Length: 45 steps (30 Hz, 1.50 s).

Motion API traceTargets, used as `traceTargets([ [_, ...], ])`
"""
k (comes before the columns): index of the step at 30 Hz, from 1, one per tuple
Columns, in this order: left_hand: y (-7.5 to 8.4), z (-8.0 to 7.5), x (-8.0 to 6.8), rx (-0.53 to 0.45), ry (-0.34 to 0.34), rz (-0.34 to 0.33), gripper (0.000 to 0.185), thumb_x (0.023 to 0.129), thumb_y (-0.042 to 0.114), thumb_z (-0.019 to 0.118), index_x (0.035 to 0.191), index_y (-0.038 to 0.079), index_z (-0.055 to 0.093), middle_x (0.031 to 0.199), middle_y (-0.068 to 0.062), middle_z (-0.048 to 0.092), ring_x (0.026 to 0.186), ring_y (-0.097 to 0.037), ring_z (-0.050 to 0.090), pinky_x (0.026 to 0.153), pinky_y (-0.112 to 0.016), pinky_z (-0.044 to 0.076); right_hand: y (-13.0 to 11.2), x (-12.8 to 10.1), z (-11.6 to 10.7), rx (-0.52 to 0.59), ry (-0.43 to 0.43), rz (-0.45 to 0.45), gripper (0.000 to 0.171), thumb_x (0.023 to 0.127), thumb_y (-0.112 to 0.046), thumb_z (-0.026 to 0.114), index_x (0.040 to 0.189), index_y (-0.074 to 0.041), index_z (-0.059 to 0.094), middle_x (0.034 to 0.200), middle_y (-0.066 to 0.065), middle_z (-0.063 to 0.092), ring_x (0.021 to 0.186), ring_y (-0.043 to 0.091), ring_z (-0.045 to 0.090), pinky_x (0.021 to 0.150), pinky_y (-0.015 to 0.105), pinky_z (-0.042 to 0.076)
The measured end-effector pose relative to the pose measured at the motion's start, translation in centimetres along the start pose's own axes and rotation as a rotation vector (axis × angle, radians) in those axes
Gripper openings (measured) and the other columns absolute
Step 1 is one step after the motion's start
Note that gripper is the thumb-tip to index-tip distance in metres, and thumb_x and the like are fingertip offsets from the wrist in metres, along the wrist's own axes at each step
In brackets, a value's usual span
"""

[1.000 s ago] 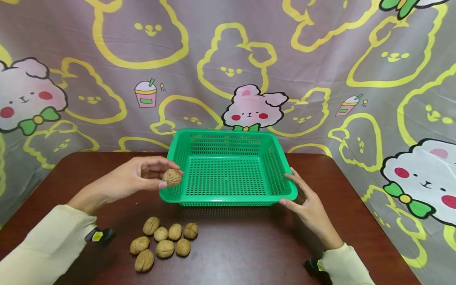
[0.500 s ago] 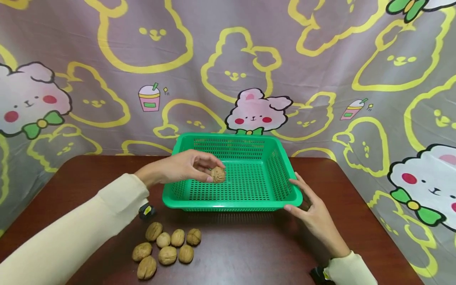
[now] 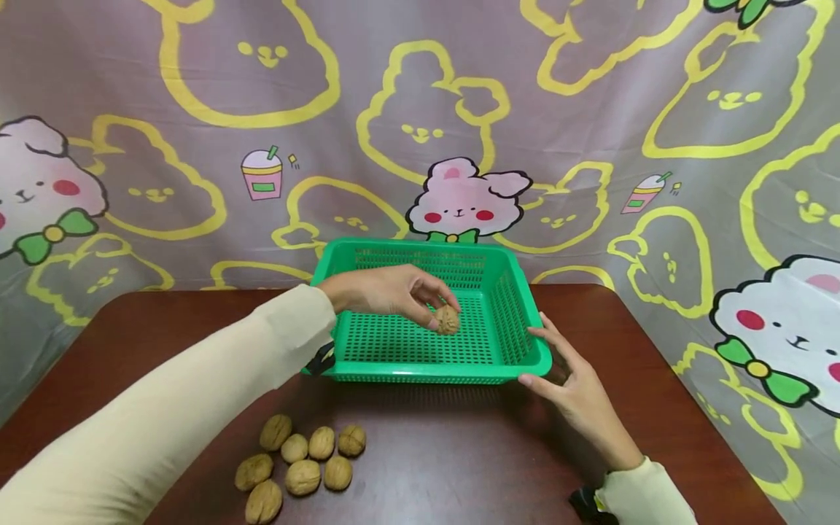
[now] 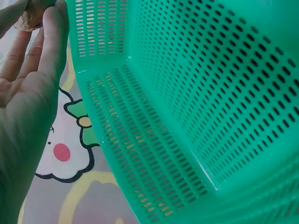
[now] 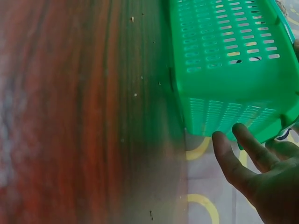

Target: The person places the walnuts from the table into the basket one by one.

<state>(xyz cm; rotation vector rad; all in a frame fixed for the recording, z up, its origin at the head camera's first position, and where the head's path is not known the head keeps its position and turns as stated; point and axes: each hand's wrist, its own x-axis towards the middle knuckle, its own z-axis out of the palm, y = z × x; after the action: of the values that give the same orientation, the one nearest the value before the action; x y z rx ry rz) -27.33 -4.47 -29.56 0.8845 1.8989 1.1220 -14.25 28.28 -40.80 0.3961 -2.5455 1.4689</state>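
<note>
Beyond eight loose walnuts [image 3: 302, 477] at left on the brown table [image 3: 433, 452], pinching in the left hand [image 3: 394, 290], between thumb and fingers, a ninth walnut [image 3: 448, 320] — held over the green basket [image 3: 426, 370], seemingly clear of its floor, though hard to judge. At right, gripping the basket's near corner with thumb and fingertip of the right hand [image 3: 580, 383].

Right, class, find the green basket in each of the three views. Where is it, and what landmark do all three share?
Head: the green basket is just right of centre, partly hidden by the left hand.
Left wrist: the green basket fills the centre and right, cut off by the frame.
Right wrist: the green basket is at upper right, partly out of frame.
Shared landmark: the grey cloth with yellow outlines.
</note>
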Motion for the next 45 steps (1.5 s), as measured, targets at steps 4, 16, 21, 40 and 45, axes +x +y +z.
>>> traceTargets([
  [4, 0.5, -0.2, 0.6, 0.003, -0.014, -0.014, 0.039, 0.098, 0.008, 0.073, 0.136, 0.008, 0.065, 0.129, -0.008, 0.071, 0.118, -0.022, 0.067, 0.100, -0.037, 0.059, 0.0, 0.1, 0.0, 0.008, -0.007, -0.005, 0.065, 0.093, -0.010, 0.080, 0.152, -0.016, 0.051, 0.175, -0.002, 0.024, 0.133, -0.012, 0.048, 0.097, 0.009, 0.050],
  [16, 0.6, -0.3, 3.4, 0.040, -0.061, -0.052, 0.034, 0.097, 0.007, 0.074, 0.131, 0.011, 0.070, 0.123, -0.007, 0.074, 0.114, -0.020, 0.068, 0.110, -0.051, 0.052, 0.2, 0.1, -0.3, 0.023, -0.018, 0.002, 0.043, 0.092, -0.008, 0.080, 0.129, -0.006, 0.058, 0.175, 0.005, 0.022, 0.126, -0.008, 0.057, 0.095, 0.012, 0.052],
  [21, 0.1, 0.0, 4.8, 0.061, -0.083, -0.072, 0.032, 0.097, 0.004, 0.073, 0.128, 0.010, 0.071, 0.121, -0.007, 0.075, 0.111, -0.018, 0.068, 0.111, -0.051, 0.052, 0.3, 0.1, -0.4, 0.047, -0.022, -0.015, 0.043, 0.091, -0.004, 0.080, 0.128, -0.003, 0.057, 0.174, 0.014, 0.022, 0.123, -0.002, 0.062, 0.093, 0.014, 0.055],
  [40, -2.0, 3.2, 9.9, 0.400, -0.158, -0.086, 0.031, 0.096, 0.008, 0.073, 0.126, 0.018, 0.075, 0.127, 0.003, 0.073, 0.124, -0.013, 0.063, 0.099, -0.031, 0.054, 0.4, 0.3, -0.2, 0.071, -0.051, -0.007, 0.044, 0.092, -0.005, 0.080, 0.128, -0.002, 0.055, 0.175, 0.010, 0.021, 0.129, -0.004, 0.058, 0.093, 0.020, 0.057],
  [45, -2.2, 4.0, 10.7, 0.451, -0.160, -0.092, 0.029, 0.099, 0.010, 0.073, 0.126, 0.018, 0.075, 0.129, 0.001, 0.073, 0.125, -0.015, 0.064, 0.104, -0.037, 0.054, 0.4, 0.4, -0.2, 0.080, -0.052, -0.009, 0.043, 0.091, -0.004, 0.080, 0.127, -0.003, 0.056, 0.175, 0.010, 0.021, 0.128, 0.000, 0.060, 0.092, 0.022, 0.058],
])
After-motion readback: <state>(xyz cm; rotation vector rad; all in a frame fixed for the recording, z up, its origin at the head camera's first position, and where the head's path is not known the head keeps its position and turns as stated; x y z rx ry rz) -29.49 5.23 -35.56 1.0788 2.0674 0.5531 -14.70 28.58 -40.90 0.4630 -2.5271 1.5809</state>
